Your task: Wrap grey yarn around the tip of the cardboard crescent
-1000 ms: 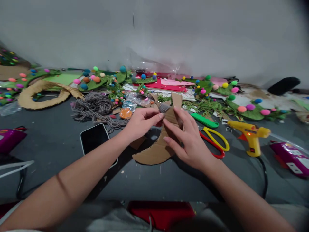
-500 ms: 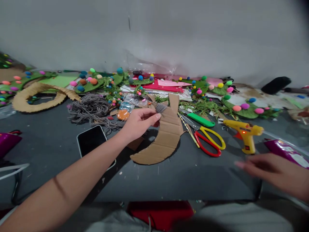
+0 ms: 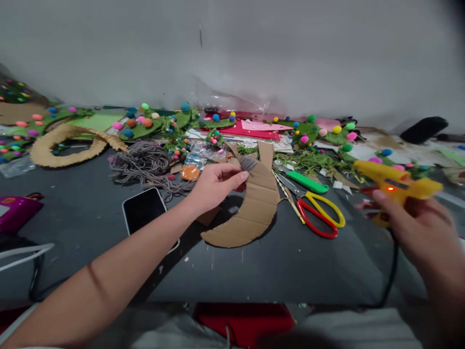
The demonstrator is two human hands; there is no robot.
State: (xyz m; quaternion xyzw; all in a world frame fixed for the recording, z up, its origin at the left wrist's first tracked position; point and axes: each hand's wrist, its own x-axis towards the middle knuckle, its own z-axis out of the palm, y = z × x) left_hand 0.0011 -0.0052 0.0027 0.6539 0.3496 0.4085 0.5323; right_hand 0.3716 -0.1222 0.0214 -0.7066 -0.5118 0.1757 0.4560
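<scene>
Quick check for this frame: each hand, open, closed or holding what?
Left hand: closed, pinching the cardboard crescent near its grey yarn.
Right hand: closed around the yellow glue gun.

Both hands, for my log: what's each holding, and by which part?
Right hand: yellow glue gun, by its handle. Left hand: cardboard crescent, by its upper end, beside grey yarn.
</scene>
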